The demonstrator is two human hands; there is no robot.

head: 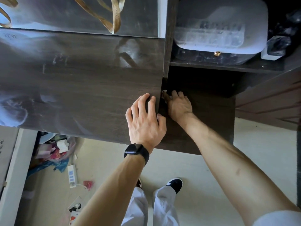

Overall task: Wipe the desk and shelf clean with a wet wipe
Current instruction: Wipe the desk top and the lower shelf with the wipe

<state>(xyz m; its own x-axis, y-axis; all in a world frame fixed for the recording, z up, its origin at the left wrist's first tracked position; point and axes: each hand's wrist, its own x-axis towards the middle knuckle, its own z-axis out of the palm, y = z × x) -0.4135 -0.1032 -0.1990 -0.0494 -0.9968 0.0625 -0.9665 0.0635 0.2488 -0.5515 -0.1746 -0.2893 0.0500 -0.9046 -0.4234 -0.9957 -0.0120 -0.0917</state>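
Observation:
The dark wood desk [78, 82] fills the upper left, its top glossy with smears. My left hand [145, 121], a black watch on its wrist, lies flat with fingers spread at the desk's right edge and holds nothing. To the right, a lower dark shelf [210, 111] sits below desk level. My right hand [178, 105] presses down on this shelf against the desk's side panel. A small white bit of the wet wipe [164, 92] shows at its fingertips; the rest is hidden under the hand.
An upper shelf [228, 66] at top right carries a pale plastic container [221, 28] and a small clear box [275, 48]. A framed picture [78, 15] stands at the desk's back. Below the desk, the floor has bags, litter and a power strip [72, 176].

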